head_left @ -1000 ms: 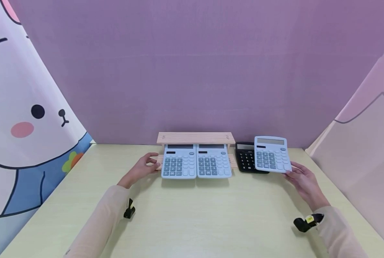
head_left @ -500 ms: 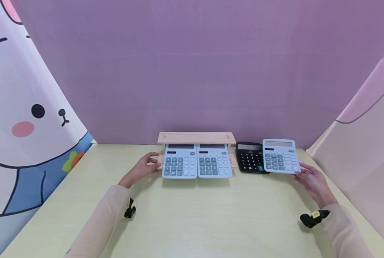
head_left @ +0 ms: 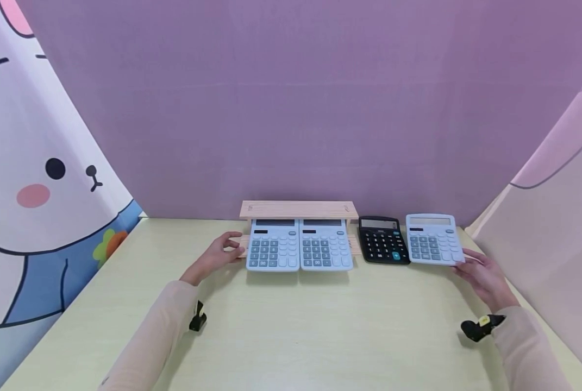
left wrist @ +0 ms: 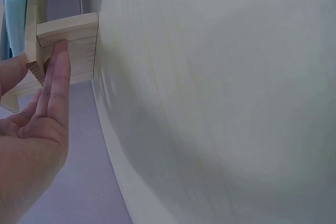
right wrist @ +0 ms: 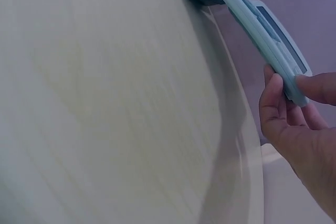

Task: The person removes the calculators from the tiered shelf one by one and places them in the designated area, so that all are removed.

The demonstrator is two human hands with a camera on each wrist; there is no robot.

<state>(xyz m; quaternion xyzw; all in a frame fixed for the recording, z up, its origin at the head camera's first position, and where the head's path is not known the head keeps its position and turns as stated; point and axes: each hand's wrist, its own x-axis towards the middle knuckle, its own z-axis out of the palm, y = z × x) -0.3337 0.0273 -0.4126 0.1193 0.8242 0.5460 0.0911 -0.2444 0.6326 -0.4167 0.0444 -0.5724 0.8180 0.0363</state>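
Note:
My right hand [head_left: 485, 278] pinches a light blue calculator [head_left: 433, 239] by its lower right corner, thumb on the key side and fingers beneath. In the right wrist view this calculator [right wrist: 262, 32] is tilted, its gripped end raised off the table. Just left of it lies a black calculator [head_left: 382, 240] with one teal key. Two more light blue calculators [head_left: 273, 245] lean side by side on a small wooden rack [head_left: 298, 209]. My left hand [head_left: 214, 258] holds the rack's left end; in the left wrist view the thumb and fingers straddle a wooden slat [left wrist: 32, 40].
The pale wood-grain table [head_left: 291, 331] stretches out in front of the rack. A purple backdrop [head_left: 291, 108] rises right behind the rack and calculators. A cartoon panel [head_left: 51, 228] flanks the left side, and a light panel [head_left: 555, 233] the right.
My right hand has carried the light blue calculator rightward and a little lower, off the black calculator it overlapped, which now shows whole. The left hand stays at the rack.

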